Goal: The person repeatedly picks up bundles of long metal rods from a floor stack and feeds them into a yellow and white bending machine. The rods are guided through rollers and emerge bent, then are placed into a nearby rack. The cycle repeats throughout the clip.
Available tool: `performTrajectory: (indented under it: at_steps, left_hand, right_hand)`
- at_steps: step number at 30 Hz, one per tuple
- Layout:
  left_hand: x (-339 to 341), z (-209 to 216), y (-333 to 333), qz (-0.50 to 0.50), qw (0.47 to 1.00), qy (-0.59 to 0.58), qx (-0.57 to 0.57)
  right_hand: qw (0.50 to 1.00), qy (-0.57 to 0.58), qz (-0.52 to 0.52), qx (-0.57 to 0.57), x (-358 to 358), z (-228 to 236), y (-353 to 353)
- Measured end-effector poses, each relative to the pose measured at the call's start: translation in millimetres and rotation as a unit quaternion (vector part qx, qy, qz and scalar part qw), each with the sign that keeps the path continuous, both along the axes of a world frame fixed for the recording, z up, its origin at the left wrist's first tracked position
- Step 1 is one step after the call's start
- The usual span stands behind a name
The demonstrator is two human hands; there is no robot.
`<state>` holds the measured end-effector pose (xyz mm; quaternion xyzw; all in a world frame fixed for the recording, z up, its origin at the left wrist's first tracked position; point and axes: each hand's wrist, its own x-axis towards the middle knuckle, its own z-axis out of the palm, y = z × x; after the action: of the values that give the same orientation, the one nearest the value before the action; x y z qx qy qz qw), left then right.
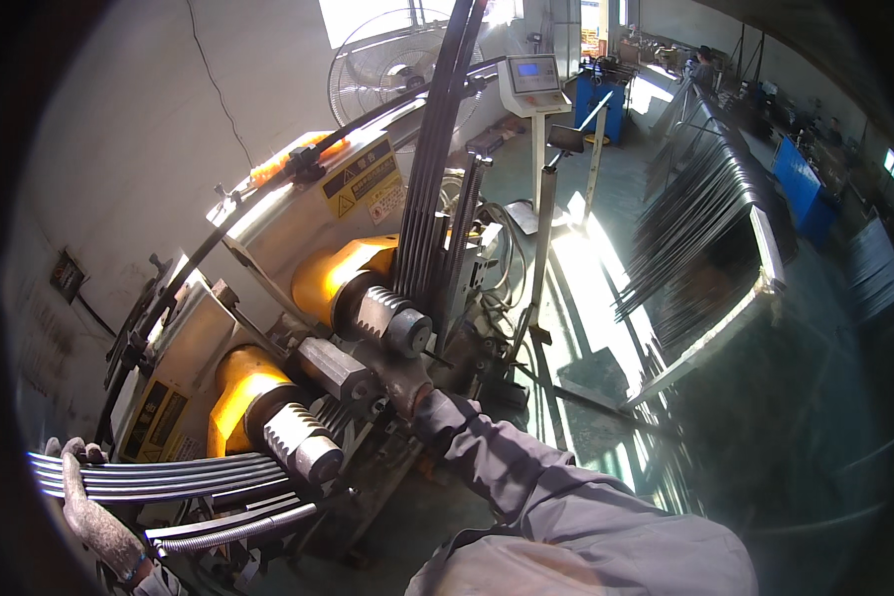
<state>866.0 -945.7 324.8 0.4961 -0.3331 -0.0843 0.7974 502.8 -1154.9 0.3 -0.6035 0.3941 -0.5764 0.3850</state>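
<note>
My left hand [97, 517], in a worn grey-brown glove, is closed around a bundle of dark metal rods [189, 477] at the lower left. The rods run to the lower notched roller [303, 442] of a bending machine. My right hand [399, 375], gloved too, reaches to the machine's middle beside a hexagonal steel block [333, 368] and the upper notched roller [392, 320]. Its fingers are mostly hidden, so I cannot tell what it holds. A second run of rods [432, 149] rises steeply past the upper roller; where the two runs meet is hidden.
Yellow collars [338, 278] sit behind the rollers on the machine's pale housing. A spring-wrapped rod [238, 526] lies below the left bundle. Beyond stand a control box [533, 84] on a post, a large fan [392, 70] and, to the right, a rack [765, 248] hung with many thin rods.
</note>
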Motion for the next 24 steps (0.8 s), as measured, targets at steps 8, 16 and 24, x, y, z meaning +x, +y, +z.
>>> performTrajectory:
  at_steps: [8, 16, 24]
  left_hand:
    - [-32, 23, -64, 0.143, 0.799, -0.564, 0.151]
    - [-80, 39, -94, -0.040, 0.824, -0.525, 0.208]
    - [-83, 35, -89, -0.004, 0.789, -0.576, 0.211]
  right_hand:
    - [0.985, 0.136, -0.035, -0.102, -14, 13, 5]
    - [0.991, 0.130, 0.020, 0.029, -13, 8, 5]
    - [0.999, 0.016, 0.012, 0.050, -8, 11, 7]
